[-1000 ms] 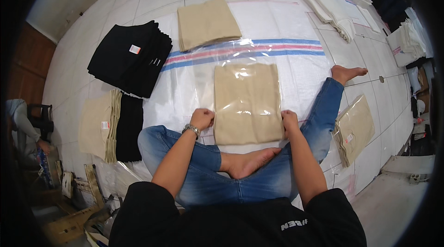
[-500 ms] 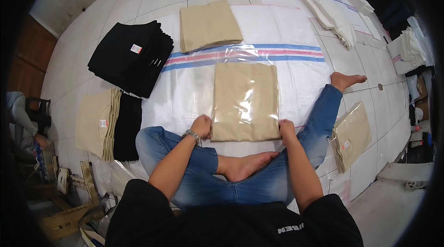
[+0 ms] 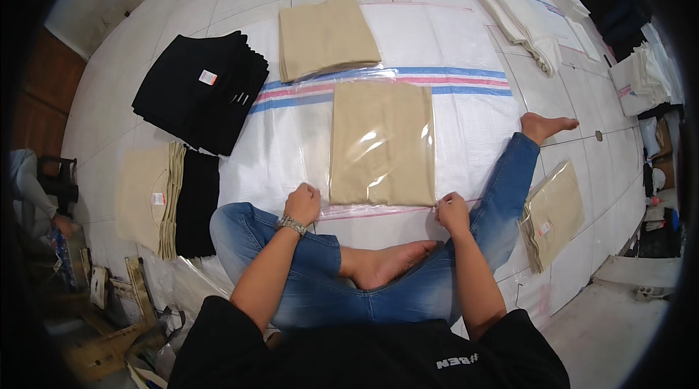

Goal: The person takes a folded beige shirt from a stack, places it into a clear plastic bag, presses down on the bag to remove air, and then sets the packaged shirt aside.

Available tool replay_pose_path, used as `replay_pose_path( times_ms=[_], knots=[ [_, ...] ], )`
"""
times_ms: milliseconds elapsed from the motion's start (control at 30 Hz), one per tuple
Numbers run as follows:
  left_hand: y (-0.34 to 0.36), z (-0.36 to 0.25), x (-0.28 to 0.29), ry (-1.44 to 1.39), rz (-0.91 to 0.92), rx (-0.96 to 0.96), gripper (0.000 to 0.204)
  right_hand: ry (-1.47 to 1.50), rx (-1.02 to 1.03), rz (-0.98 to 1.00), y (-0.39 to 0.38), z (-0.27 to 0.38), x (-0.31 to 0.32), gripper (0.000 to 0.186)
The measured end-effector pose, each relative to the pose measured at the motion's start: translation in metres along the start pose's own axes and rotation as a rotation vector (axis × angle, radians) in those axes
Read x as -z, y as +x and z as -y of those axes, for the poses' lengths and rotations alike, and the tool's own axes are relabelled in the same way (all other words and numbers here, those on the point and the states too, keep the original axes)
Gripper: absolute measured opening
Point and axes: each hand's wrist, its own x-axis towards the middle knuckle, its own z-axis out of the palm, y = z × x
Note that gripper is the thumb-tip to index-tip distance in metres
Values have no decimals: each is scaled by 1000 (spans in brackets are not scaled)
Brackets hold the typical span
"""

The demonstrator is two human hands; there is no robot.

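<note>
A folded beige garment [image 3: 381, 141] lies flat inside a clear plastic bag [image 3: 342, 211] on a white woven sheet [image 3: 459, 141] with blue and pink stripes. My left hand [image 3: 303, 203], with a metal watch on the wrist, is closed on the near-left corner of the bag. My right hand [image 3: 452, 211] pinches the bag's near-right corner. An empty band of plastic lies between my hands, below the garment's near edge. Just beyond the bag sits another folded beige stack [image 3: 328, 36].
Black garments [image 3: 186, 87] pile at upper left, above cream and black stacks [image 3: 149, 196]. Bagged beige garments [image 3: 553, 218] lie beside my right leg [image 3: 502, 200]. White cloth bundles [image 3: 510, 21] fill the upper right. Another person's arm [image 3: 40, 200] shows at far left.
The beige garment has slid away from me, exposing the bag's near end. My left hand has moved slightly left; my right hand is lower, still at the bag's edge.
</note>
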Motion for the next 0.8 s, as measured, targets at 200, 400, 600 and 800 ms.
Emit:
replay_pose_path(
  times_ms=[200,400,600,800],
  knots=[
    [17,-19,-35,133,-141,-300,33,-189,453,-339,42,-18,-33,28],
    [2,10,-45,-32,-70,-195,46,79,182,18,39,-45,-23,41],
    [11,23,-45,-4,-111,-185,50,205,-14,203,8,-5,-16,55],
    [6,0,-44,5,-189,-223,49,428,9,155,16,-3,-14,53]
  ],
)
